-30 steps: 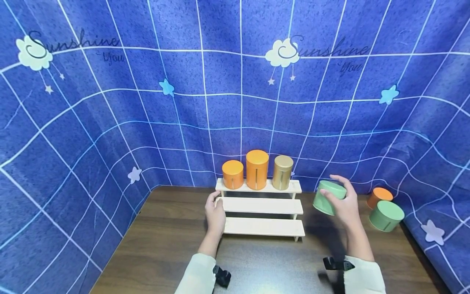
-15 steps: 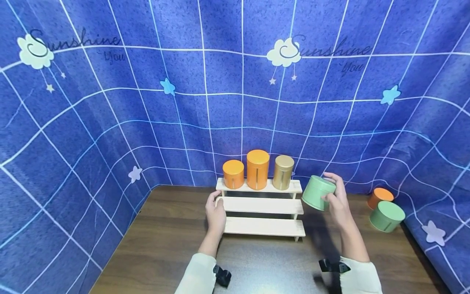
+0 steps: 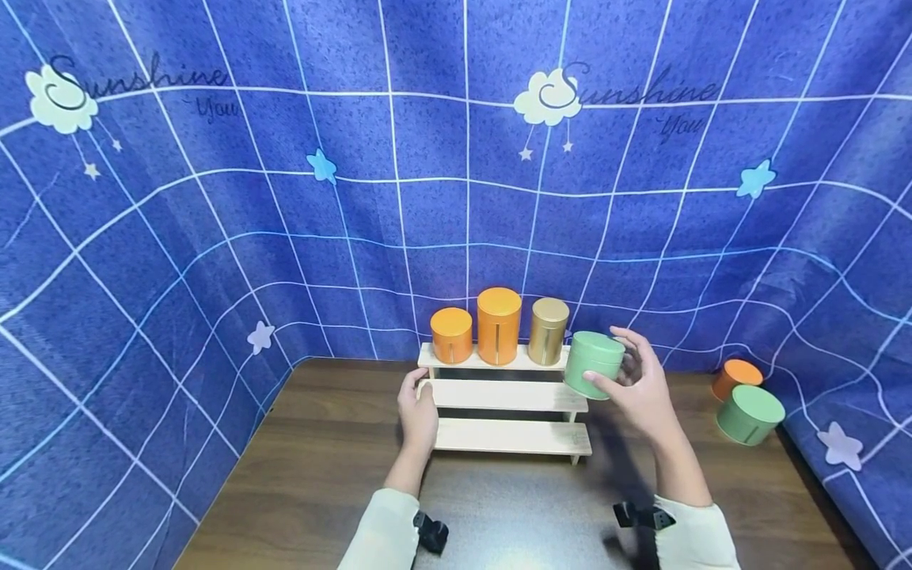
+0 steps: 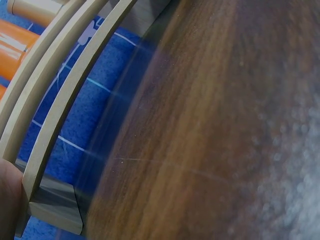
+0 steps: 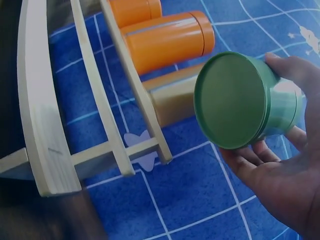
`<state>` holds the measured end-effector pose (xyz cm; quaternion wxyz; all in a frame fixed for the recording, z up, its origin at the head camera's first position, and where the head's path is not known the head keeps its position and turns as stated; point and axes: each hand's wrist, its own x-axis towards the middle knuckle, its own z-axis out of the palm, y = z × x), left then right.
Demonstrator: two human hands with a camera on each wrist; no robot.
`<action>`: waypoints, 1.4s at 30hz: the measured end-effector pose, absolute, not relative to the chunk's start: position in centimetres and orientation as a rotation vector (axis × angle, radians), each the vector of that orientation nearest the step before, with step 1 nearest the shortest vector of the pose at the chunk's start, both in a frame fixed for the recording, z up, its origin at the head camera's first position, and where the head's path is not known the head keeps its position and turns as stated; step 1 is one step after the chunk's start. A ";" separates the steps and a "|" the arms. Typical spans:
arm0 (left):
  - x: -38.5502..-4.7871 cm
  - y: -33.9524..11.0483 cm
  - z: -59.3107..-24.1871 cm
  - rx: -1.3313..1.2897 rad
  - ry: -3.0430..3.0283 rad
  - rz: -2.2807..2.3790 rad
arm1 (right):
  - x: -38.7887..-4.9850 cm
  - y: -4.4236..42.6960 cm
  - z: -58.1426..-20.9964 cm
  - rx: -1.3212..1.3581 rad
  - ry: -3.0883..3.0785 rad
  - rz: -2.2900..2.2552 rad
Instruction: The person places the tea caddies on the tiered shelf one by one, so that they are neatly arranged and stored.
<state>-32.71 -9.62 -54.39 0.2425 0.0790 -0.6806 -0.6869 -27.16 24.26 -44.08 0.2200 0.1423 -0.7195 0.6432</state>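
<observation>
A pale three-step wooden rack (image 3: 510, 437) stands on the table. My left hand (image 3: 417, 416) grips its left end, fingertips near the middle and top steps; in the left wrist view only part of that hand (image 4: 10, 200) shows. My right hand (image 3: 644, 388) holds a green tin (image 3: 593, 366) by its side, in the air at the rack's right end. In the right wrist view the green tin (image 5: 231, 100) shows its round base, with thumb and fingers around it. On the top step stand a short orange tin (image 3: 452, 336), a tall orange tin (image 3: 499, 326) and a gold tin (image 3: 548, 332).
A small orange tin (image 3: 737, 378) and another green tin (image 3: 750, 416) stand on the table (image 3: 299, 475) at the far right. Behind the table hangs a blue patterned cloth (image 3: 427, 206), which also covers both sides.
My right hand has carried the green tin leftward to the rack's right end, and the tin is more upright. My left hand has stayed at the rack.
</observation>
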 end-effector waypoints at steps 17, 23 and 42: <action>-32.7 -9.7 -54.4 0.221 -1.876 -1.876 | -26.6 20.8 -44.0 0.420 -2.065 1.594; -32.7 -9.8 -54.1 0.239 -1.863 -1.880 | -26.3 18.7 -44.0 0.542 -2.074 1.654; -32.7 -9.7 -54.4 0.212 -1.864 -1.857 | -25.6 16.0 -44.9 0.663 -2.082 1.599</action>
